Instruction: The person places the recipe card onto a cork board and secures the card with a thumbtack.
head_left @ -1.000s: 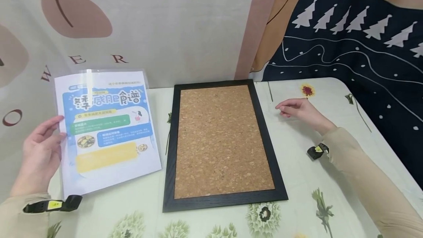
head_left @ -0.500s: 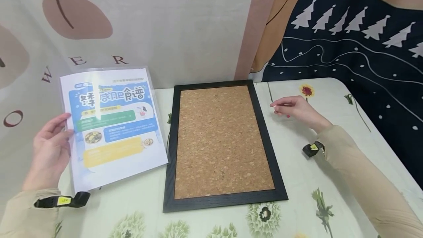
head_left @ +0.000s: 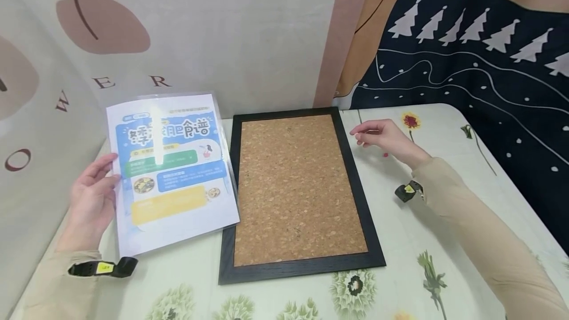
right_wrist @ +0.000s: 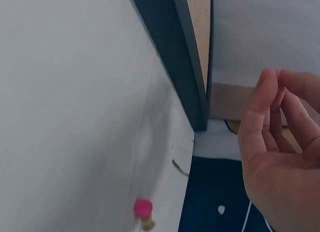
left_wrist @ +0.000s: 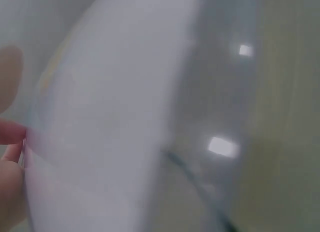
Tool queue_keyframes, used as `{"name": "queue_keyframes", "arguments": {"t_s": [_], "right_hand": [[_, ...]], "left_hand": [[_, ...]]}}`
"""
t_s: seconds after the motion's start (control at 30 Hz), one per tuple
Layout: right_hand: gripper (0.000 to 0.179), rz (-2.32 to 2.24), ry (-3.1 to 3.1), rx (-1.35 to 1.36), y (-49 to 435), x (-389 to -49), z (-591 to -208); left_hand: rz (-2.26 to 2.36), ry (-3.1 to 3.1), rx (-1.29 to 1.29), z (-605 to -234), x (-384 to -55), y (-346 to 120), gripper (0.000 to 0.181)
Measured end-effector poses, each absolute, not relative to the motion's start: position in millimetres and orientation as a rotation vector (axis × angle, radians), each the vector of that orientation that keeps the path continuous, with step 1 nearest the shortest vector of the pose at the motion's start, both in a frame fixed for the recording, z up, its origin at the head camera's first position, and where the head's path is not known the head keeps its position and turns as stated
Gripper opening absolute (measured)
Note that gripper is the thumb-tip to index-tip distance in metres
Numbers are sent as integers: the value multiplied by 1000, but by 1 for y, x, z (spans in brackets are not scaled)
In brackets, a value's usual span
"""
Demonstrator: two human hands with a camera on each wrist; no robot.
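We found the left grip (head_left: 93,199) clamped on the laminated poster (head_left: 175,176), judged light, slick and best edge-held, the right grip (head_left: 387,140) together.

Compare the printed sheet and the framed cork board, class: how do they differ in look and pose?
The printed sheet has blue, green and yellow blocks on white; the framed cork board is speckled brown, bordered in black.
The sheet is held up at its edge by the left hand; the board lies on the table.
The sheet's surface catches a bright reflection; the board's cork looks matte.
Both are rectangular and longer than wide.
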State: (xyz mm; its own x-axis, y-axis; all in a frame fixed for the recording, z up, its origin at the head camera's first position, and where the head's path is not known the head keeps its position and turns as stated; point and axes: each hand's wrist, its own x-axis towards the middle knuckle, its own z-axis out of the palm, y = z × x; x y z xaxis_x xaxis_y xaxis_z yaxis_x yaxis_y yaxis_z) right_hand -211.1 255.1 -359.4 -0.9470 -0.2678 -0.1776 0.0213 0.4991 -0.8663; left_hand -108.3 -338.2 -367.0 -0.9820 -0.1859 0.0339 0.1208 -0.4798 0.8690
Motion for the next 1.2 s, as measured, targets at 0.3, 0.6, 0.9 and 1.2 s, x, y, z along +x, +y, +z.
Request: {"name": "queue_keyframes", "arguments": {"t_s": [0.3, 0.6, 0.9, 1.2], "right_hand": [[30, -1463, 2495, -223, 241, -217, -357], [29, -1492, 2513, -268, 229, -227, -355], [28, -1495, 2501, -301, 221, -229, -356], [30, -1500, 2447, -334, 208, -234, -357]], "left_hand": [[-2606, -1479, 126, -374, -112, -316, 42], [-2568, -1645, 220, -382, -116, -292, 42], [-2531, -1737, 301, -388, -121, -266, 46], [-2446, -1928, 325, -388, -125, -230, 47]]}}
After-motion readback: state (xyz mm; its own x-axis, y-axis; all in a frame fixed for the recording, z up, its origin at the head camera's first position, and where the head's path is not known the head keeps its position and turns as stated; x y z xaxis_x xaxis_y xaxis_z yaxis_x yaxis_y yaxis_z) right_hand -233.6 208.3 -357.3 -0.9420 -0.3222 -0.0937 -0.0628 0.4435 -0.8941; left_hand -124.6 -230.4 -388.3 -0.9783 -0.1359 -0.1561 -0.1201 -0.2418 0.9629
